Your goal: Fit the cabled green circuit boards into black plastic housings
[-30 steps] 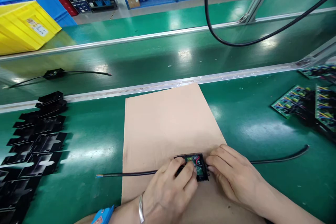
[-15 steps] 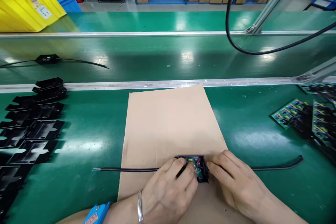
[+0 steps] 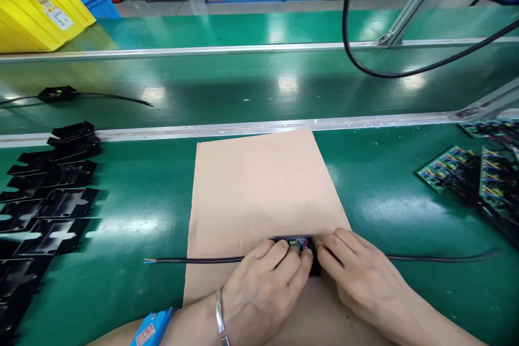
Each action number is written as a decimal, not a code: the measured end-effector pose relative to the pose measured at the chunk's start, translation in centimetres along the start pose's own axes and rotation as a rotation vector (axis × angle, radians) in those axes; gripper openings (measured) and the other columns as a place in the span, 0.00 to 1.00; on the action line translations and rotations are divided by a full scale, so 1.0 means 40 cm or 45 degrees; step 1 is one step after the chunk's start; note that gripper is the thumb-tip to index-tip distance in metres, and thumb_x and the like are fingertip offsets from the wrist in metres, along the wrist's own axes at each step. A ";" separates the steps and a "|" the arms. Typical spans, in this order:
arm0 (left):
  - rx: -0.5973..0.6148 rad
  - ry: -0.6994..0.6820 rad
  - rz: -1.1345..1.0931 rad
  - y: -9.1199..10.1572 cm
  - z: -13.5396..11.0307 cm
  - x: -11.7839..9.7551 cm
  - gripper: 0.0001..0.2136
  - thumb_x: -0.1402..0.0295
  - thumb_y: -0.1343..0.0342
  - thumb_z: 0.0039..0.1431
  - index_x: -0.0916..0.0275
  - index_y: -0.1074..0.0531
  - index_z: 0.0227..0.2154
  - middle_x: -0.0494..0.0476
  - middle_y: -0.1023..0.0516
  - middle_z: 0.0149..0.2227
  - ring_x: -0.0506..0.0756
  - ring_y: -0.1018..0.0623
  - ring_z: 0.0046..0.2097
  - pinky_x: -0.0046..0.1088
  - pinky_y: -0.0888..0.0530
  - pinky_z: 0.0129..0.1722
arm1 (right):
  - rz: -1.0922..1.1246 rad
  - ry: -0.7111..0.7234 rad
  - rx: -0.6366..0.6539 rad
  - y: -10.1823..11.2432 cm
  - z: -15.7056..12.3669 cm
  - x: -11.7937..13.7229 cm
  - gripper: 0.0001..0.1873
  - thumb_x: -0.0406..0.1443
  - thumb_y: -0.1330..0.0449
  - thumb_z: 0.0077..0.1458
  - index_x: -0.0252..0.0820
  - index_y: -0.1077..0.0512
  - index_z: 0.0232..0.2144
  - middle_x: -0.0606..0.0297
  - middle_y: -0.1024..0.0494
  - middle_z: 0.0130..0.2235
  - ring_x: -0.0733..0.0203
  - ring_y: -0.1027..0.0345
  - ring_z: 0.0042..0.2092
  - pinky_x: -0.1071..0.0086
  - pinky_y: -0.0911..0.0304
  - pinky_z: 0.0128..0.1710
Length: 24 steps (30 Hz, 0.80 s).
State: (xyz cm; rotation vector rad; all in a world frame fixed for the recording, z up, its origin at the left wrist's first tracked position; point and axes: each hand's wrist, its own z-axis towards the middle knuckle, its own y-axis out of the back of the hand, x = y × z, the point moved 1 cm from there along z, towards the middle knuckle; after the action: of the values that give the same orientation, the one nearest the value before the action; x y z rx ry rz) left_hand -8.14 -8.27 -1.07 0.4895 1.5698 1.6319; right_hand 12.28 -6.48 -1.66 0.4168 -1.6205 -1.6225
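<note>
A small black plastic housing (image 3: 315, 266) holding a green circuit board (image 3: 298, 242) lies near the front of a cardboard sheet (image 3: 263, 189). My left hand (image 3: 270, 281) is over the housing, its curled fingertips pressing on the board and hiding much of it. At the housing's right end, my right hand (image 3: 357, 270) pinches the black cable (image 3: 438, 258), which runs out to the right. Another length of black cable, the left cable (image 3: 203, 260), leaves on the other side and ends in bared blue and brown wires.
Black empty housings (image 3: 67, 203) are stacked in rows at left. Circuit boards with cables (image 3: 448, 168) lie at right. Beyond a metal rail (image 3: 227, 130), a cabled housing (image 3: 57, 94) rests on a green belt (image 3: 203, 75). A yellow bin (image 3: 36, 16) and a hanging cable (image 3: 377, 71) are farther back.
My left fingertips have shifted right across the board, covering more of the housing. The right cable's free end has swung farther right and is blurred. The cabled housing on the belt has moved left.
</note>
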 end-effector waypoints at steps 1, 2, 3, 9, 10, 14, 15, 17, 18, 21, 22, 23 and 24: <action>0.008 0.009 -0.006 -0.001 0.000 0.000 0.20 0.74 0.61 0.66 0.72 0.39 0.58 0.60 0.26 0.45 0.58 0.30 0.45 0.37 0.33 0.48 | 0.028 -0.004 -0.054 -0.002 -0.003 -0.007 0.14 0.22 0.55 0.56 0.36 0.31 0.34 0.58 0.32 0.33 0.55 0.43 0.34 0.60 0.43 0.33; 0.022 0.014 -0.008 -0.002 0.000 0.000 0.21 0.74 0.61 0.66 0.72 0.40 0.60 0.60 0.26 0.45 0.58 0.31 0.44 0.37 0.33 0.48 | 0.077 -0.018 -0.098 -0.002 -0.006 -0.014 0.14 0.23 0.54 0.58 0.37 0.30 0.37 0.59 0.32 0.33 0.56 0.43 0.35 0.61 0.44 0.34; 0.049 0.017 -0.008 -0.003 0.000 0.000 0.21 0.74 0.60 0.65 0.72 0.42 0.61 0.60 0.27 0.45 0.58 0.31 0.44 0.37 0.33 0.47 | 0.144 -0.041 -0.128 -0.001 -0.007 -0.020 0.13 0.24 0.52 0.59 0.38 0.30 0.39 0.60 0.32 0.33 0.56 0.43 0.35 0.61 0.44 0.34; 0.116 -0.009 0.120 -0.005 0.000 -0.009 0.23 0.72 0.56 0.63 0.76 0.41 0.60 0.63 0.29 0.50 0.63 0.34 0.50 0.41 0.35 0.50 | 0.488 -0.149 -0.100 0.015 0.005 -0.030 0.09 0.28 0.50 0.62 0.39 0.29 0.37 0.61 0.33 0.33 0.58 0.43 0.36 0.62 0.44 0.37; 0.105 -0.021 0.140 -0.007 -0.002 -0.009 0.23 0.72 0.56 0.63 0.76 0.40 0.60 0.63 0.28 0.51 0.63 0.34 0.51 0.41 0.35 0.50 | 0.499 -0.159 -0.083 0.016 0.007 -0.031 0.10 0.28 0.50 0.62 0.39 0.29 0.35 0.62 0.33 0.32 0.58 0.43 0.36 0.62 0.44 0.37; 0.025 -0.015 0.042 -0.017 -0.017 0.003 0.23 0.75 0.55 0.61 0.71 0.39 0.59 0.58 0.27 0.50 0.60 0.33 0.51 0.38 0.35 0.51 | 0.525 -0.161 -0.036 0.019 0.006 -0.040 0.09 0.29 0.49 0.62 0.41 0.29 0.35 0.63 0.32 0.32 0.57 0.42 0.38 0.62 0.44 0.38; -0.005 -0.005 0.016 -0.019 -0.020 0.007 0.23 0.76 0.54 0.61 0.69 0.38 0.59 0.58 0.27 0.51 0.59 0.33 0.51 0.38 0.35 0.51 | 0.529 -0.159 -0.033 0.021 0.005 -0.042 0.08 0.29 0.49 0.62 0.41 0.29 0.35 0.63 0.32 0.32 0.58 0.42 0.38 0.62 0.44 0.39; -0.037 0.013 0.011 -0.021 -0.027 0.013 0.24 0.77 0.54 0.60 0.66 0.38 0.60 0.56 0.28 0.53 0.59 0.33 0.52 0.39 0.35 0.51 | 0.526 -0.160 -0.028 0.025 0.005 -0.045 0.08 0.30 0.48 0.62 0.41 0.29 0.35 0.63 0.32 0.32 0.58 0.41 0.38 0.62 0.43 0.39; -0.033 0.015 0.025 -0.020 -0.028 0.015 0.24 0.77 0.54 0.60 0.64 0.39 0.60 0.56 0.29 0.54 0.59 0.33 0.52 0.39 0.35 0.51 | 0.518 -0.161 -0.028 0.027 0.005 -0.045 0.08 0.30 0.48 0.62 0.41 0.29 0.35 0.63 0.32 0.32 0.58 0.41 0.38 0.62 0.44 0.39; 0.029 0.000 0.083 -0.017 -0.027 0.009 0.25 0.77 0.55 0.60 0.63 0.40 0.61 0.55 0.28 0.54 0.60 0.33 0.51 0.41 0.34 0.50 | 0.483 -0.151 -0.041 0.026 0.007 -0.040 0.09 0.29 0.49 0.61 0.40 0.29 0.33 0.63 0.32 0.32 0.58 0.42 0.37 0.63 0.44 0.39; 0.052 -0.005 0.104 -0.017 -0.025 0.006 0.25 0.77 0.55 0.60 0.64 0.40 0.61 0.55 0.28 0.53 0.61 0.33 0.51 0.41 0.34 0.50 | 0.462 -0.140 -0.053 0.024 0.008 -0.037 0.10 0.28 0.49 0.60 0.40 0.29 0.31 0.64 0.33 0.31 0.58 0.42 0.37 0.63 0.45 0.38; 0.067 -0.012 0.124 -0.016 -0.022 0.001 0.24 0.77 0.55 0.61 0.65 0.39 0.61 0.56 0.27 0.53 0.61 0.33 0.50 0.42 0.34 0.50 | 0.438 -0.122 -0.064 0.020 0.009 -0.034 0.11 0.28 0.50 0.60 0.40 0.30 0.28 0.64 0.33 0.30 0.59 0.43 0.36 0.64 0.45 0.36; 0.081 -0.014 0.139 -0.016 -0.019 -0.003 0.24 0.77 0.55 0.61 0.66 0.39 0.60 0.56 0.27 0.52 0.61 0.33 0.50 0.42 0.34 0.49 | 0.413 -0.099 -0.077 0.017 0.009 -0.031 0.12 0.27 0.50 0.59 0.40 0.31 0.26 0.64 0.33 0.29 0.59 0.43 0.35 0.65 0.46 0.35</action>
State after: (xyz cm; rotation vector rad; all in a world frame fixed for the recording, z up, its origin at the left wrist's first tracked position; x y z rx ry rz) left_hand -8.45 -8.91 -1.75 0.6267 1.6154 1.6609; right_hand 13.01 -5.26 -1.34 0.0540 -1.5965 -1.4503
